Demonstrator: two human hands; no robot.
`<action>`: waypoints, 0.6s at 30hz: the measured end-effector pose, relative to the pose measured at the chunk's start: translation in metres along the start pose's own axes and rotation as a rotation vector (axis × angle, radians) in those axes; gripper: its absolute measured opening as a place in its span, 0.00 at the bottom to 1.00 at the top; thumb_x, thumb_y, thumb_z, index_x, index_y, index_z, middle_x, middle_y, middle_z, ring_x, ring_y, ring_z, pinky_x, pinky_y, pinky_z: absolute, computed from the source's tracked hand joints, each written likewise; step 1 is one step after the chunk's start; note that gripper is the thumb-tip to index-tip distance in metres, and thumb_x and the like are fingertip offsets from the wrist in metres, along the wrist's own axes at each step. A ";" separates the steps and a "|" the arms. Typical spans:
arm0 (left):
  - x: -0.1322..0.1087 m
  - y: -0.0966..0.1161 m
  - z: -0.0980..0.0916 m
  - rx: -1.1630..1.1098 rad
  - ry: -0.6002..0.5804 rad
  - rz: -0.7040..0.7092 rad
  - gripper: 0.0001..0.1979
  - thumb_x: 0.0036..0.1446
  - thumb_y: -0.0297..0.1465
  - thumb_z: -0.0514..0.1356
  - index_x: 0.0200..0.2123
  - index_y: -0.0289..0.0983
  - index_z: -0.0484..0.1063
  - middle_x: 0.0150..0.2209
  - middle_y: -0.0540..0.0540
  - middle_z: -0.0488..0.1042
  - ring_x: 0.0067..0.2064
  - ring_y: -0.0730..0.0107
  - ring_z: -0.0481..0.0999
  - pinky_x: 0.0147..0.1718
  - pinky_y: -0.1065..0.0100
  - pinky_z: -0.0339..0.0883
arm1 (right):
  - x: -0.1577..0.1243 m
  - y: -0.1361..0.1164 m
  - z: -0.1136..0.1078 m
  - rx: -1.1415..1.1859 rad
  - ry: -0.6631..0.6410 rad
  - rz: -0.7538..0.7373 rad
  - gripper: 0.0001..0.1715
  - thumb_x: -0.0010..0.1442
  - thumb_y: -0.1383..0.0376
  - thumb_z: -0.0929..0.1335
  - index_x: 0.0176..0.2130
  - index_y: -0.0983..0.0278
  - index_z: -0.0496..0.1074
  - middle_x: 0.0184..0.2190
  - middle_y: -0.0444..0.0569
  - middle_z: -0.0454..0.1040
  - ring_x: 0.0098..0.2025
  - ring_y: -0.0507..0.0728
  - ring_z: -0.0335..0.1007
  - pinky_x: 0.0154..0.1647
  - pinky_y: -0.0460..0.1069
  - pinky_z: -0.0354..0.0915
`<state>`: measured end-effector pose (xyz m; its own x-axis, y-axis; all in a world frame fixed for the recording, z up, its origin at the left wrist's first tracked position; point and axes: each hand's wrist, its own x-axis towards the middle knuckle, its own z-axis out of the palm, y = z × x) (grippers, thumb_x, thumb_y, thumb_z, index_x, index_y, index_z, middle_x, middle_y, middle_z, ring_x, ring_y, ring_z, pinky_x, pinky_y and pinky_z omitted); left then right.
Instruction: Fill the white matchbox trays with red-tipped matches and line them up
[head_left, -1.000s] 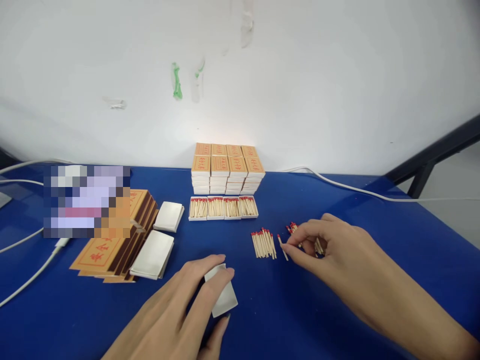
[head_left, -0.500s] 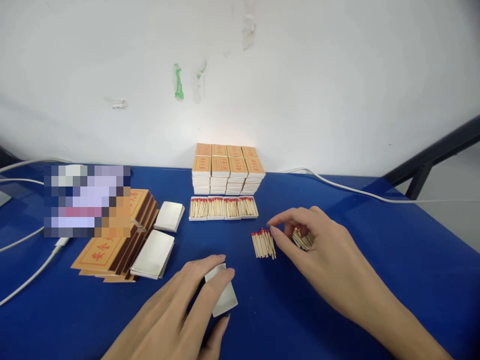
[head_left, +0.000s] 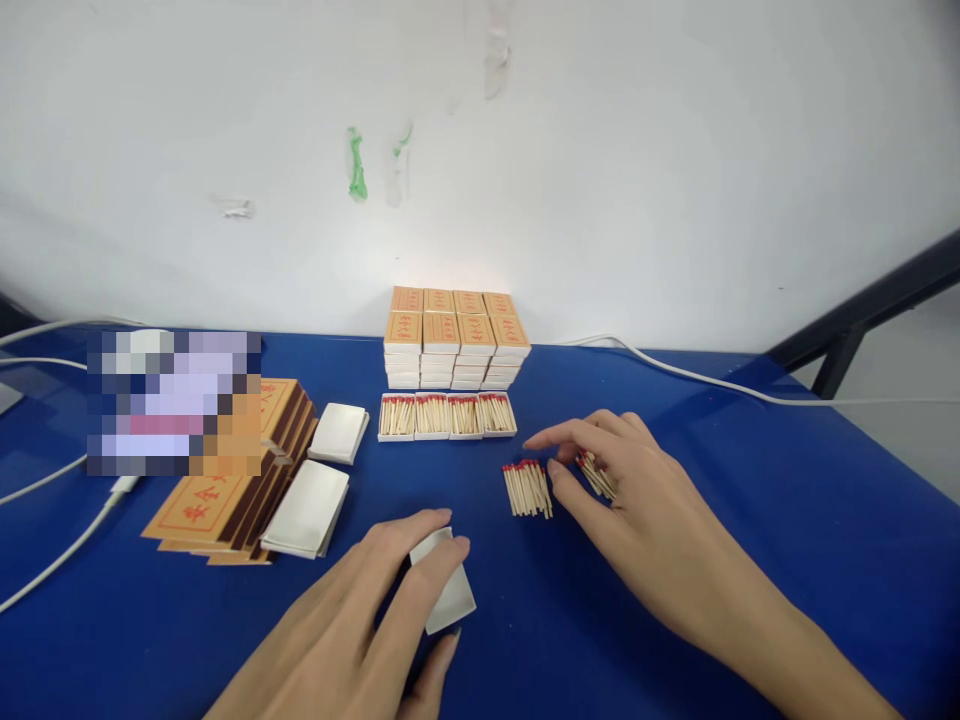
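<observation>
An empty white matchbox tray [head_left: 451, 600] rests on the blue table, with my left hand [head_left: 360, 610] over it, fingers across the top and thumb at its near side. Just right of it lies a bunch of red-tipped matches [head_left: 527, 490], heads pointing away from me. My right hand [head_left: 626, 510] hovers at the right edge of that bunch, thumb and index finger apart, with nothing visible between them. Beneath its palm is a second pile of matches [head_left: 595, 475], partly hidden by the hand. Beyond, four-sided trays filled with matches [head_left: 448, 418] stand in a row.
Closed orange matchboxes [head_left: 456, 330] are stacked against the white wall. At left are flat orange matchbox sleeves [head_left: 202, 510] and stacked white trays [head_left: 307, 508]. White cables [head_left: 690, 380] run over the table [head_left: 787, 520]; a pixelated patch covers the left side.
My right thumb and index finger have spread apart, and the hand has shifted slightly. More of the match pile beneath it shows at the left. My left hand and the tray stay put.
</observation>
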<state>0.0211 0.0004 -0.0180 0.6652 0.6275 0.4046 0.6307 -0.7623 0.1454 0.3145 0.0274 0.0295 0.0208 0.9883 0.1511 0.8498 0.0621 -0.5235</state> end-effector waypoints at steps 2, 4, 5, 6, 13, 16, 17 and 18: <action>0.000 0.000 0.001 0.000 0.002 -0.001 0.26 0.77 0.32 0.62 0.74 0.41 0.69 0.71 0.39 0.78 0.65 0.55 0.86 0.62 0.61 0.84 | 0.000 -0.001 0.000 -0.007 0.041 0.008 0.14 0.73 0.55 0.69 0.49 0.52 0.84 0.40 0.51 0.78 0.48 0.66 0.71 0.45 0.59 0.69; -0.001 -0.001 0.001 0.007 -0.002 0.001 0.26 0.77 0.32 0.62 0.74 0.41 0.69 0.71 0.40 0.78 0.65 0.55 0.86 0.62 0.61 0.84 | 0.001 -0.003 0.001 -0.037 0.054 0.024 0.11 0.71 0.55 0.70 0.44 0.53 0.83 0.38 0.51 0.77 0.47 0.66 0.70 0.43 0.58 0.67; -0.002 -0.001 0.001 0.011 -0.002 0.001 0.26 0.77 0.32 0.62 0.74 0.41 0.69 0.71 0.40 0.78 0.66 0.55 0.86 0.62 0.60 0.84 | 0.000 -0.004 0.002 -0.057 0.046 0.032 0.10 0.70 0.54 0.71 0.41 0.54 0.83 0.37 0.51 0.77 0.46 0.66 0.70 0.42 0.59 0.67; -0.002 -0.001 0.001 0.016 -0.004 0.000 0.26 0.77 0.32 0.62 0.74 0.41 0.69 0.71 0.40 0.78 0.66 0.55 0.86 0.62 0.60 0.83 | 0.000 -0.005 0.002 -0.076 0.035 0.036 0.11 0.70 0.53 0.72 0.38 0.54 0.82 0.36 0.50 0.76 0.45 0.66 0.69 0.42 0.59 0.67; 0.000 -0.001 -0.001 0.024 -0.017 0.009 0.26 0.77 0.32 0.61 0.74 0.40 0.69 0.71 0.39 0.78 0.66 0.55 0.85 0.62 0.60 0.83 | -0.002 -0.005 0.005 -0.156 0.011 -0.001 0.15 0.71 0.56 0.73 0.31 0.55 0.76 0.34 0.50 0.75 0.43 0.65 0.69 0.43 0.59 0.67; 0.001 -0.001 0.000 0.014 -0.008 0.000 0.25 0.77 0.32 0.61 0.74 0.40 0.69 0.71 0.40 0.78 0.66 0.55 0.86 0.61 0.60 0.84 | -0.002 -0.005 0.007 -0.168 0.015 -0.016 0.15 0.70 0.59 0.73 0.30 0.56 0.74 0.34 0.50 0.75 0.43 0.65 0.69 0.44 0.59 0.67; 0.000 -0.001 0.000 0.013 -0.007 -0.002 0.25 0.77 0.32 0.61 0.74 0.40 0.70 0.71 0.40 0.78 0.66 0.55 0.86 0.61 0.60 0.84 | -0.002 -0.005 0.008 -0.168 0.017 -0.022 0.16 0.70 0.60 0.73 0.29 0.56 0.73 0.34 0.50 0.75 0.43 0.65 0.69 0.44 0.59 0.67; 0.000 -0.001 0.000 0.013 -0.006 0.000 0.25 0.77 0.32 0.61 0.74 0.40 0.69 0.71 0.40 0.78 0.66 0.55 0.86 0.62 0.60 0.84 | -0.003 -0.005 0.009 -0.166 0.017 -0.026 0.16 0.70 0.60 0.73 0.29 0.56 0.73 0.34 0.50 0.75 0.43 0.65 0.69 0.45 0.60 0.68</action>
<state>0.0206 0.0009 -0.0185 0.6677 0.6282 0.3994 0.6357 -0.7604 0.1331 0.3055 0.0258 0.0246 0.0058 0.9840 0.1780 0.9256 0.0620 -0.3734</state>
